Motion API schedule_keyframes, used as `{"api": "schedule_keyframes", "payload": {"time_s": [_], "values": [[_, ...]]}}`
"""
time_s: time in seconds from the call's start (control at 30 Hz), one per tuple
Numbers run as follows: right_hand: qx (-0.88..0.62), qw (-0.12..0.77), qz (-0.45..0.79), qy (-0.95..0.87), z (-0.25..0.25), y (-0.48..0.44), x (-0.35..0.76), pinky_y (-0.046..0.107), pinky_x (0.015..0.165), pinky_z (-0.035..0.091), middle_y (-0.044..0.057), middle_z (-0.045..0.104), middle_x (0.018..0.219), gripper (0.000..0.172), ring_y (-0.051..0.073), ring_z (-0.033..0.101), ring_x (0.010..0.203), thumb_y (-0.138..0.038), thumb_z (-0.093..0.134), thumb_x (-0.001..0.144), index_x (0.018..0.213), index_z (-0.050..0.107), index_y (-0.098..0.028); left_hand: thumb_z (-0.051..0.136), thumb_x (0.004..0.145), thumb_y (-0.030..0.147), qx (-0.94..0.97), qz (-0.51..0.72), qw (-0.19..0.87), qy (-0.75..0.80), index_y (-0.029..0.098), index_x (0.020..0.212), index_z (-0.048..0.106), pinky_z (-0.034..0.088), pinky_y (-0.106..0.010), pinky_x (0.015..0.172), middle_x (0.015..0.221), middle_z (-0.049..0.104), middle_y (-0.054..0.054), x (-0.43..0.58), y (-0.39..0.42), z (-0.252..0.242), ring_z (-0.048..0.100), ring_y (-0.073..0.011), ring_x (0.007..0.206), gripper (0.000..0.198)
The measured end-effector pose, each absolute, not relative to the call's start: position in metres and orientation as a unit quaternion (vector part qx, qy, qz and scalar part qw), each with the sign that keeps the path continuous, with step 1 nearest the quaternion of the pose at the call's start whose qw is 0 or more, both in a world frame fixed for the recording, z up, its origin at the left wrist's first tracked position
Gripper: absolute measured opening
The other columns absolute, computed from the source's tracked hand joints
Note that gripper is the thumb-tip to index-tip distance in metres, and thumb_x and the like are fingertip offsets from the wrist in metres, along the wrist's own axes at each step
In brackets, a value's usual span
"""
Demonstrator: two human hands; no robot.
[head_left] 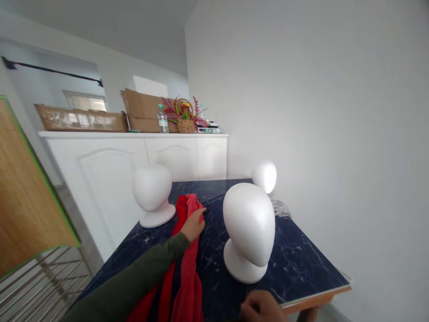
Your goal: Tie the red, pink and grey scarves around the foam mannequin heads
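Observation:
My left hand [193,225] reaches from a dark green sleeve to the far end of a long red scarf [188,277], its fingers closed on the bunched cloth. The scarf lies lengthwise along the table, its strips running toward me. My right hand [263,307] is at the near edge, curled and partly cut off by the frame; whatever its fingers hold, if anything, is hidden. Between my hands, a white foam mannequin head [250,228] stands upright on its round base. A second foam head [152,190] stands left of the scarf.
The table [298,264] has a dark blue marbled top. A third foam head [264,175] stands at the far right beside grey cloth [280,208]. Behind, a white cabinet [174,154] carries cardboard boxes, a bottle [162,119] and a flower basket [185,125]. A metal rack [50,279] stands left.

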State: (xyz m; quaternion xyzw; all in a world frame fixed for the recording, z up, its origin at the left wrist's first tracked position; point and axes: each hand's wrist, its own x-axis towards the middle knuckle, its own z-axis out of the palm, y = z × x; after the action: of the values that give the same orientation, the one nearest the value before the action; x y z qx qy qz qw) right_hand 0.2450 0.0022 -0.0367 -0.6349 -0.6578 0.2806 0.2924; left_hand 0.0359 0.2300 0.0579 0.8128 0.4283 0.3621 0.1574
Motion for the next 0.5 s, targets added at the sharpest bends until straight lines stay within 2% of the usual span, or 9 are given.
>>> {"api": "schedule_keyframes", "payload": {"time_s": [0.03,0.07,0.13,0.2,0.23,0.27,0.37,0.43,0.5], "values": [[-0.673,0.325,0.242,-0.618,-0.042,-0.002,0.266,0.025,0.058,0.042,0.002,0.061,0.061,0.029,0.015,0.056,0.06,-0.039,0.049,0.078,0.064,0.062,-0.017,0.053,0.073,0.012,0.82,0.348,0.173,0.42,0.013,0.119,0.05,0.037,-0.039,0.101,0.124,0.054,-0.012,0.036,0.21,0.044,0.05,-0.0232,0.115,0.047],[-0.709,0.374,0.193,-0.566,-0.045,-0.003,0.285,0.027,0.059,0.043,0.003,0.062,0.064,0.03,0.017,0.057,0.062,-0.044,0.05,0.077,0.071,0.062,-0.016,0.054,0.072,0.016,0.829,0.325,0.205,0.407,0.014,0.124,0.046,0.038,-0.038,0.101,0.127,0.052,-0.011,0.038,0.189,0.032,0.05,-0.0222,0.116,0.052],[-0.728,0.463,0.106,-0.495,-0.042,0.003,0.309,0.033,0.072,0.047,0.009,0.064,0.091,0.044,0.023,0.059,0.083,-0.048,0.056,0.072,0.101,0.058,-0.014,0.058,0.072,0.027,0.831,0.279,0.291,0.382,0.015,0.133,0.035,0.034,-0.039,0.104,0.136,0.042,-0.012,0.048,0.152,0.017,0.042,-0.0236,0.123,0.066],[-0.699,0.512,0.067,-0.495,-0.029,0.019,0.315,0.04,0.089,0.042,0.015,0.051,0.123,0.073,0.029,0.049,0.111,-0.047,0.063,0.065,0.126,0.04,-0.013,0.065,0.067,0.036,0.825,0.272,0.361,0.339,0.016,0.137,0.028,0.027,-0.043,0.108,0.141,0.033,-0.014,0.066,0.127,0.013,0.033,-0.0273,0.129,0.081],[-0.672,0.522,0.076,-0.52,-0.022,0.029,0.311,0.042,0.095,0.038,0.016,0.045,0.13,0.08,0.03,0.043,0.119,-0.046,0.065,0.064,0.13,0.035,-0.013,0.069,0.063,0.037,0.822,0.289,0.382,0.307,0.016,0.137,0.026,0.025,-0.044,0.108,0.141,0.033,-0.014,0.077,0.12,0.014,0.032,-0.0288,0.129,0.088],[-0.644,0.524,0.1,-0.549,-0.017,0.038,0.305,0.043,0.097,0.036,0.017,0.043,0.132,0.082,0.031,0.041,0.121,-0.045,0.066,0.063,0.131,0.035,-0.013,0.072,0.06,0.037,0.816,0.318,0.397,0.273,0.016,0.137,0.025,0.025,-0.045,0.108,0.14,0.035,-0.015,0.089,0.117,0.015,0.032,-0.0296,0.129,0.092],[-0.568,0.526,0.199,-0.6,-0.008,0.056,0.276,0.044,0.095,0.039,0.016,0.053,0.122,0.069,0.031,0.05,0.113,-0.043,0.066,0.065,0.123,0.045,-0.013,0.076,0.054,0.036,0.779,0.424,0.408,0.215,0.016,0.134,0.027,0.031,-0.045,0.105,0.133,0.043,-0.015,0.114,0.122,0.02,0.041,-0.0292,0.122,0.096],[-0.55,0.534,0.22,-0.604,-0.005,0.058,0.256,0.045,0.094,0.039,0.015,0.056,0.119,0.064,0.031,0.051,0.11,-0.041,0.067,0.066,0.12,0.047,-0.014,0.078,0.049,0.037,0.765,0.448,0.383,0.259,0.019,0.132,0.032,0.033,-0.041,0.104,0.132,0.045,-0.012,0.114,0.132,0.022,0.042,-0.0281,0.121,0.096],[-0.529,0.529,0.22,-0.626,0.002,0.057,0.235,0.047,0.095,0.037,0.014,0.054,0.12,0.067,0.031,0.05,0.111,-0.037,0.07,0.064,0.122,0.045,-0.016,0.076,0.053,0.038,0.756,0.434,0.356,0.337,0.025,0.128,0.04,0.035,-0.038,0.103,0.13,0.049,-0.007,0.096,0.143,0.025,0.043,-0.0265,0.12,0.084]]}}
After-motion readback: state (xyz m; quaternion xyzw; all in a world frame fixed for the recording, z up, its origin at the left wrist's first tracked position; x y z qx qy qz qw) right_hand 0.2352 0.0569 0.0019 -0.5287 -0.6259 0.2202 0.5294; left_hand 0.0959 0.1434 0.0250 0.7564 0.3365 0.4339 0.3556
